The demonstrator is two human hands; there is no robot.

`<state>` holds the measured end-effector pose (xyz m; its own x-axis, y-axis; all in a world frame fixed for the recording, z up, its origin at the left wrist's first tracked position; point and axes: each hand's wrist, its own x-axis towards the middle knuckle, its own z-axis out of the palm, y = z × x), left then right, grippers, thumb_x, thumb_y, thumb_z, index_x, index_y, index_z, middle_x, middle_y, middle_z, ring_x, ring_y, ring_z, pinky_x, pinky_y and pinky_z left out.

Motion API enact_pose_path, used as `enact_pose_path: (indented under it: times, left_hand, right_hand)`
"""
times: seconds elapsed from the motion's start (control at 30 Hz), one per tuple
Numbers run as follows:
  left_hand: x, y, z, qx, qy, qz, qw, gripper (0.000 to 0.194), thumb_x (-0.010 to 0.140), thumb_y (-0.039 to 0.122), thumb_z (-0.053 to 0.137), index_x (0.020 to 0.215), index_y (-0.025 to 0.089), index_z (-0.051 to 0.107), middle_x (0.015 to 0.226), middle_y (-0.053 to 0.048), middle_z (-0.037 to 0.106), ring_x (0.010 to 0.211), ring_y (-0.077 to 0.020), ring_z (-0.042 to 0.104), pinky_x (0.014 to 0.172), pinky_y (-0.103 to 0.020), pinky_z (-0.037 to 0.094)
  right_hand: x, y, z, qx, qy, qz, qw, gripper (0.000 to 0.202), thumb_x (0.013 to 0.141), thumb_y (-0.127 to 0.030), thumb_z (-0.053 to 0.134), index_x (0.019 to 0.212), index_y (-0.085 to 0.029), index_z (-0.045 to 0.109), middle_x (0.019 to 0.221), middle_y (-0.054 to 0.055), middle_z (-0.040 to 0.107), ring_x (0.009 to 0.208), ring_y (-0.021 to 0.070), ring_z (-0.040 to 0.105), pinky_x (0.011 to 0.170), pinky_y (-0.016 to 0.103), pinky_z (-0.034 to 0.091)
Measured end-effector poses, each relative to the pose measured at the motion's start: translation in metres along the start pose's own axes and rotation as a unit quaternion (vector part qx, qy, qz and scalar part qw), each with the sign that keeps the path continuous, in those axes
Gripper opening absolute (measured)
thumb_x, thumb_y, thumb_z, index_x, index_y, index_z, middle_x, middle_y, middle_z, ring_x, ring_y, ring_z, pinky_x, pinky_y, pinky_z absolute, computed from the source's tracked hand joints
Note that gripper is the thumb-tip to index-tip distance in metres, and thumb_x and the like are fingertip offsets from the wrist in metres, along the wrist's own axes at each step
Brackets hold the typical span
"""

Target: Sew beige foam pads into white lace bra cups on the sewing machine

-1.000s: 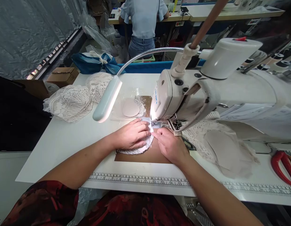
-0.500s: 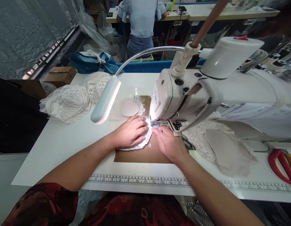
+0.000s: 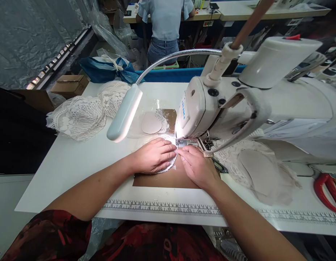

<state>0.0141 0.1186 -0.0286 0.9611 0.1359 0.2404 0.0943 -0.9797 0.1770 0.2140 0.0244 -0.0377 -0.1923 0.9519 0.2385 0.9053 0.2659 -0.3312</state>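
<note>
My left hand (image 3: 155, 156) lies flat, fingers a little apart, on a white lace piece (image 3: 168, 166) beside the needle area of a white sewing machine (image 3: 193, 108). The lace piece rests on a brown sheet (image 3: 162, 181) on the table. Just right of the needle, my right hand (image 3: 196, 164) has its index fingertip at the edge of the lace; its other fingers are curled, and what they hold, if anything, is hidden. A lamp head (image 3: 124, 114) lights the spot. Behind my left hand lies an oval beige pad (image 3: 151, 123) with lace.
Lace cups (image 3: 81, 116) are piled at the left. More lace with beige pads (image 3: 257, 170) lies right of my right hand, near red-handled scissors (image 3: 324, 190). A printed ruler (image 3: 162, 208) runs along the front edge. A person (image 3: 165, 21) sits beyond the table.
My left hand has slid slightly forward over the lace piece, covering more of it. The whole view has shifted a little. My right hand stays beside the needle.
</note>
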Motion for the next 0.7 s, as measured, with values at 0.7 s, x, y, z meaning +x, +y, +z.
enact_pose_path:
  times: [0.7]
  left_hand:
    - [0.0041, -0.0028, 0.0018, 0.044, -0.029, -0.049, 0.997, 0.038, 0.099, 0.025, 0.037, 0.129, 0.01, 0.054, 0.134, -0.013, 0.057, 0.118, -0.0275, 0.05, 0.094, -0.043, 0.039]
  right_hand:
    - [0.0051, 0.0008, 0.0059, -0.035, -0.009, -0.003, 0.999, 0.038, 0.089, -0.01, 0.038, 0.113, -0.017, 0.067, 0.082, 0.008, 0.065, 0.079, 0.0192, 0.057, 0.075, 0.029, 0.043]
